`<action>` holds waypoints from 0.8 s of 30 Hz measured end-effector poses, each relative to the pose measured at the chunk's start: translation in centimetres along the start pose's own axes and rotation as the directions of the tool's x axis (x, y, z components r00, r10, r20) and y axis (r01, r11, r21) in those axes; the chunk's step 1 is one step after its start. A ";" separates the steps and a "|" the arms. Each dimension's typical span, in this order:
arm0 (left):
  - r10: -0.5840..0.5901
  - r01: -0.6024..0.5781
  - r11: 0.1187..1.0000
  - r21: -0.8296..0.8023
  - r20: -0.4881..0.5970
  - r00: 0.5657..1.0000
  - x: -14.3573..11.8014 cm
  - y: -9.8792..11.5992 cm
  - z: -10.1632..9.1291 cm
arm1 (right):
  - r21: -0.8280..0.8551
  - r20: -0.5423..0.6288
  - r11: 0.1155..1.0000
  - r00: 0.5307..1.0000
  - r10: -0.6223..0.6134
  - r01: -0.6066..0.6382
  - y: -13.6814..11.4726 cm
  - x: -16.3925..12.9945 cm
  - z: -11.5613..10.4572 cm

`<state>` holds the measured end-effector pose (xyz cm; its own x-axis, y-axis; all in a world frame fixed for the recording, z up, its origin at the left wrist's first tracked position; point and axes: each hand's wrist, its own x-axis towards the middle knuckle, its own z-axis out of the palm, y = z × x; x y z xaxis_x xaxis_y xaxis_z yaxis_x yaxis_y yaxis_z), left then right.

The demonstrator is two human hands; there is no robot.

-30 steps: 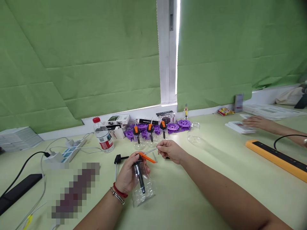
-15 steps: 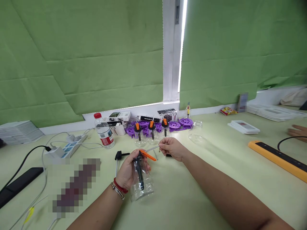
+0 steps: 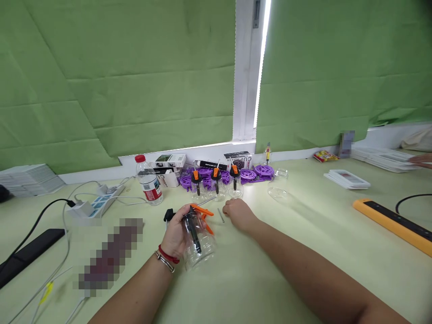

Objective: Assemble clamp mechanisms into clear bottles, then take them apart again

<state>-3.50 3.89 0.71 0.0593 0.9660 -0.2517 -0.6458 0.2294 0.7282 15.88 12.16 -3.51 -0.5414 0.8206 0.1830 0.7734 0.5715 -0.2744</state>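
Note:
My left hand (image 3: pixel 176 234) grips a clear plastic spray bottle (image 3: pixel 201 247), tilted, just above the table. Its black pump head carries an orange trigger (image 3: pixel 204 212), and a thin metal rod (image 3: pixel 206 201) sticks out from the head toward the back. My right hand (image 3: pixel 239 214) lies knuckles up on the table just right of the bottle, apart from the rod. Its fingers are bent down and what is under them is hidden. A short metal pin (image 3: pixel 220 215) lies between the two hands. A black pump part (image 3: pixel 168 214) lies behind my left hand.
Three assembled sprayers (image 3: pixel 216 184) stand at the back before purple discs (image 3: pixel 251 173) and small boxes. A water bottle (image 3: pixel 148 181) and power strip (image 3: pixel 101 204) are at left, an empty clear jar (image 3: pixel 278 189) and orange bar (image 3: pixel 391 220) at right. Another person's hand (image 3: pixel 421 158) is far right.
My right hand let go of the thin rod and dropped onto the table. The bottle in my left hand tilted a little. The other person's hand drew back to the far right.

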 end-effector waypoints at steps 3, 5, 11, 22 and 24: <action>0.002 -0.002 1.000 0.012 0.012 1.000 0.0 -0.1 0.0 | -0.106 0.033 0.994 0.999 -0.030 0.034 -0.6 -0.1 0.0; -0.003 0.002 1.000 0.021 0.021 1.000 0.0 -0.1 -0.1 | -0.153 0.043 0.987 0.998 -0.040 0.046 -0.8 -0.2 0.0; 0.016 -0.017 0.999 0.037 0.031 0.999 0.0 -0.1 0.0 | -0.193 0.013 0.981 1.000 -0.024 0.026 -0.7 0.0 0.0; 0.228 -0.230 0.973 -0.006 0.167 0.959 -0.5 -0.6 0.2 | 0.916 0.300 0.301 0.951 -0.077 -0.265 -4.3 -3.8 -1.9; 0.294 -0.295 0.955 -0.023 0.190 0.937 -0.8 -0.6 0.4 | 0.906 0.396 -0.048 0.883 -0.250 -0.420 -5.3 -4.6 -2.2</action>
<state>-2.88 3.04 0.71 0.0101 0.9950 0.0995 -0.6519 -0.0689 0.7552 15.02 5.35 -0.78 -0.8026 0.5789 -0.1439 -0.1082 -0.3785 -0.9193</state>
